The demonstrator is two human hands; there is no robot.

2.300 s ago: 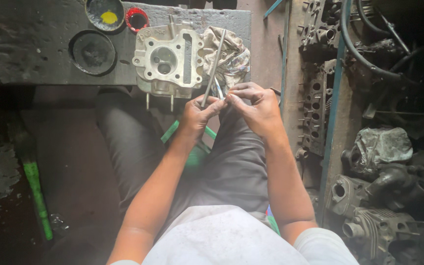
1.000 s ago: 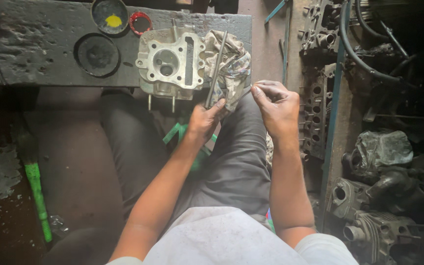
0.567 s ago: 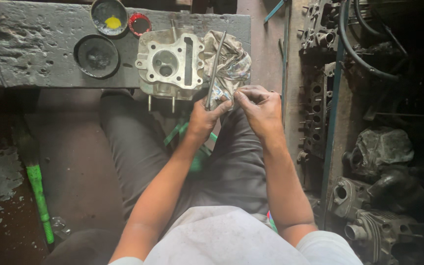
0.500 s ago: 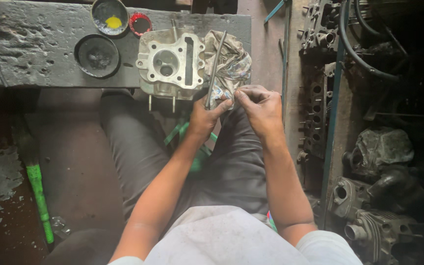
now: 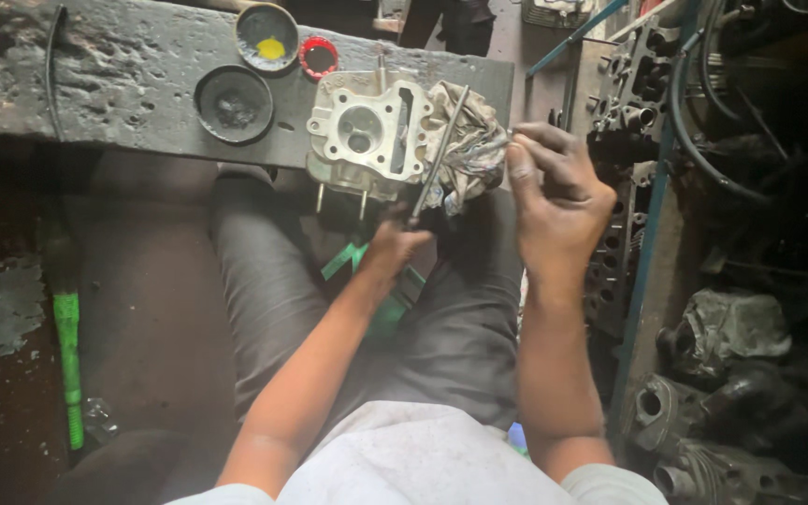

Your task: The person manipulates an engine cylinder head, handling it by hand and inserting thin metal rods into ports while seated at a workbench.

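1. Left hand [image 5: 395, 248] fingers clamped on thin grey metal rod [image 5: 439, 154], leaning over pale aluminium cylinder head [image 5: 367, 136] at bench [image 5: 133, 75] edge.
2. Right hand [image 5: 554, 192] fingers pinched together beside crumpled grey rag [image 5: 469, 150]; whatever they pinch is too small to tell.

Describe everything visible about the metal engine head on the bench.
The engine head is a pale grey cast-metal block, dull and grimy. Its upward face shows one large round bore, smaller bolt holes at the corners and a long rectangular slot on its right side. Thin studs hang from its near edge. It sits on the near edge of the pitted bench, overhanging the person's lap. A crumpled rag lies against its right side, and a thin metal rod held by the left hand slants across there.
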